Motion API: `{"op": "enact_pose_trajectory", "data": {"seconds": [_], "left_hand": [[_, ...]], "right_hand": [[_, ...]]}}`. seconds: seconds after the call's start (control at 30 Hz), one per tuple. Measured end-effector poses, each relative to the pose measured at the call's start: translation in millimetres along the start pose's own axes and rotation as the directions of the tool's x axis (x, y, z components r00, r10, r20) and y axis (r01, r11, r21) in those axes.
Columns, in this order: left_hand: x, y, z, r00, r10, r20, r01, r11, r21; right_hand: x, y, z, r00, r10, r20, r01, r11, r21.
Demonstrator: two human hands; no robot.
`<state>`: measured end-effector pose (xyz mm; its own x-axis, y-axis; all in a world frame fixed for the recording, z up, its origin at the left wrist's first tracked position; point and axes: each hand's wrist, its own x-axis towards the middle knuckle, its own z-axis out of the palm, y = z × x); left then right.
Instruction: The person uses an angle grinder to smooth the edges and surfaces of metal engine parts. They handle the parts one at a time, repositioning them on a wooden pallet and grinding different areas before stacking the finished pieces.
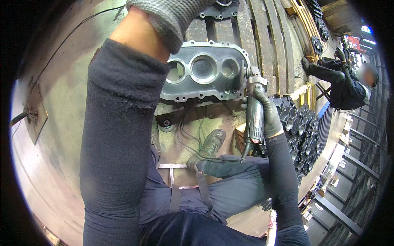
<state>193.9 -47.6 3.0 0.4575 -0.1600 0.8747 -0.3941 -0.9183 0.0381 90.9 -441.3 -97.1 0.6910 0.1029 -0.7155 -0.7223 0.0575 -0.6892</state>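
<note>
My right hand (269, 115), in a dark glove, is wrapped round the body of an angle grinder (255, 117). The grinder stands head up, its head against the right end of a dark metal housing (184, 88) with three round openings. My left hand (174, 18), in a grey knit glove, is raised close to the camera at the top. Its fingers run out past the upper edge, so I cannot tell what they do. The left forearm covers the housing's left end.
A slatted wooden pallet (283, 57) lies beyond the housing, with another dark casting (223, 12) on it. Many black metal parts (301, 131) are piled at right. The grinder's cord (184, 137) loops near my shoe (215, 141). Another person (349, 86) sits farther off at right.
</note>
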Motion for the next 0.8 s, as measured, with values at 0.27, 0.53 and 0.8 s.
{"op": "enact_pose_trajectory", "data": {"seconds": [0.27,0.53,0.8], "left_hand": [[2,8,-2,0.980,-0.177,0.094,0.191,0.966,-0.176],[5,4,6,0.846,-0.465,0.263,0.518,0.598,-0.612],[43,25,-49,0.382,-0.613,0.692,0.827,-0.107,-0.551]], "right_hand": [[6,-6,8,0.996,-0.091,-0.012,0.084,0.963,-0.257],[15,-21,33,0.991,-0.098,-0.093,0.053,0.915,-0.400],[38,-25,37,0.981,-0.181,-0.065,0.113,0.817,-0.566]]}}
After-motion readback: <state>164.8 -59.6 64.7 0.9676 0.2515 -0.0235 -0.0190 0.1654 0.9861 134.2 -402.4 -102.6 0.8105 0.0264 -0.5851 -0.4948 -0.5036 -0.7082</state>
